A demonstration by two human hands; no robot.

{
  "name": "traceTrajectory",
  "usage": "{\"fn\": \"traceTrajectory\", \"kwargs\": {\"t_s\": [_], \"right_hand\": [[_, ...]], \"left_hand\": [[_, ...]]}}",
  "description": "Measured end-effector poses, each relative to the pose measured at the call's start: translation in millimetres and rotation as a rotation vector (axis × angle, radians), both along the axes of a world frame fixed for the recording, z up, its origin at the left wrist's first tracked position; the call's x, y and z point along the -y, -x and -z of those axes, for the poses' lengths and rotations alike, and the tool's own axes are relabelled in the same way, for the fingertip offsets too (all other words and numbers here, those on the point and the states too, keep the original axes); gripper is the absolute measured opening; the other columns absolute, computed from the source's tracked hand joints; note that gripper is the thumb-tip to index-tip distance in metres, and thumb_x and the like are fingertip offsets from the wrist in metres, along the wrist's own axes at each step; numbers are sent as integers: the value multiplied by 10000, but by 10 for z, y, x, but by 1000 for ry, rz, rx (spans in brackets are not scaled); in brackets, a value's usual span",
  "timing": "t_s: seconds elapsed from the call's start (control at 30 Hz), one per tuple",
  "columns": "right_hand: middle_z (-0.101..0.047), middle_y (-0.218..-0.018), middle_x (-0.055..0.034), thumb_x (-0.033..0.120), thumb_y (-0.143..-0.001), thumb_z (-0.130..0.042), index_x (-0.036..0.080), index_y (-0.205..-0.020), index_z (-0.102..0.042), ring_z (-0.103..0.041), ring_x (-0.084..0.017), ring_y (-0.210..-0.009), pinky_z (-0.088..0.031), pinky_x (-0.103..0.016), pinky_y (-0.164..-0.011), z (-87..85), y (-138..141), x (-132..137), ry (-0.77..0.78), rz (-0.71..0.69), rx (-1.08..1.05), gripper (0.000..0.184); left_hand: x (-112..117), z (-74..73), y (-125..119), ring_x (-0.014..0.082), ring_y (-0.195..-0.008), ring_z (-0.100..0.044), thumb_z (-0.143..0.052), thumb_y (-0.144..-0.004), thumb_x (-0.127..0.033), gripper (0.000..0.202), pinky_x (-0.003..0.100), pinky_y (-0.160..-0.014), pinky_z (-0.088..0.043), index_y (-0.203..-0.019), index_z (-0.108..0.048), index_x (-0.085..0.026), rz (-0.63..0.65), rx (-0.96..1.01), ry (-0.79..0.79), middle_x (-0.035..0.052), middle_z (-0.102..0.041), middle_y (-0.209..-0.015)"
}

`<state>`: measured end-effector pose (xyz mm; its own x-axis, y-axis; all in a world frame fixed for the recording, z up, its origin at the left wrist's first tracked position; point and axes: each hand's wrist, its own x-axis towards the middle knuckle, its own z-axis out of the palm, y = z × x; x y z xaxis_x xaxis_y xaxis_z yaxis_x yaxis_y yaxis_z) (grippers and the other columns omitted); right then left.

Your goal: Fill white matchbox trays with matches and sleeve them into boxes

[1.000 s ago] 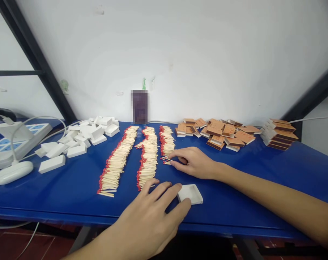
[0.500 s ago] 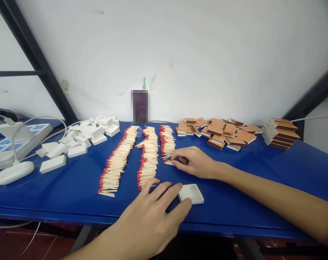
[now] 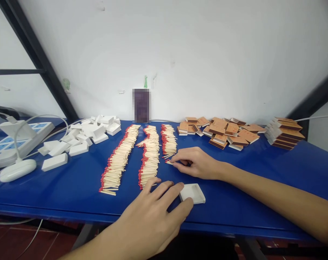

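Observation:
The white matchbox tray [image 3: 194, 193] lies open side up near the table's front edge. My left hand [image 3: 155, 209] has thumb and index finger at the near and far sides of its left end, holding it; the other fingers are spread. Beyond it, my right hand [image 3: 197, 162] pinches at a few red-tipped matches [image 3: 168, 161] at the near end of the short right row of matches [image 3: 169, 141]. Two longer rows stand to the left: the middle row of matches [image 3: 150, 155] and the left row of matches [image 3: 120, 155]. My left fingers cover the middle row's near end.
White matchbox trays [image 3: 84, 135] are heaped at the back left beside a power strip [image 3: 39, 139] with cables. Orange matchbox sleeves [image 3: 220, 128] lie piled at the back right. Stacked matchboxes [image 3: 284, 133] stand farther right. A blurred dark rectangle [image 3: 141, 105] is against the wall.
The view has shifted slightly. My right fingertips have closed in a little on the matches at the right row's near end. My left hand and the tray hold their place.

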<state>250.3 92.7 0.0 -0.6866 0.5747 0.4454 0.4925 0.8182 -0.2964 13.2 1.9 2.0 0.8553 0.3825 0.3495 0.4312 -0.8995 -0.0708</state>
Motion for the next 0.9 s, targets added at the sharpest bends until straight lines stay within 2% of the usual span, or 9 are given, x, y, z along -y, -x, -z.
{"fn": "traceTrajectory", "kwargs": {"t_s": [0.17,0.47,0.73,0.9], "right_hand": [[-659,-714,-25,250,-957,-563,177,-1042,-762,-569,-116,-607,-416,-231,-581,-20,-5,-6,14,-51,30,228],[-646,-670,-12,226,-922,-602,162,-992,-778,-536,-97,-546,-403,-219,-539,-30,-2,-7,27,-56,-10,200],[-634,-651,3,217,-890,-618,169,-874,-742,-500,-88,-520,-398,-217,-532,1,2,-5,4,-40,-66,134],[-584,-632,23,231,-885,-632,171,-901,-729,-456,-85,-512,-381,-222,-532,28,-4,-7,-28,-1,-75,115]], "left_hand": [[-2,-9,-9,278,-1184,-562,-533,-958,-205,361,466,-1025,-426,-1319,-524,-191,4,10,0,100,-605,-1246],[-4,-8,-5,283,-1199,-544,-495,-972,-198,360,470,-1033,-408,-1331,-519,-190,6,3,16,101,-593,-1263],[-11,-1,-3,276,-1196,-551,-505,-975,-210,361,454,-1015,-421,-1335,-525,-193,4,6,-14,108,-566,-1351],[-5,-9,-6,279,-1189,-560,-517,-969,-210,355,461,-1010,-425,-1323,-533,-193,6,8,-10,104,-579,-1323]]}}
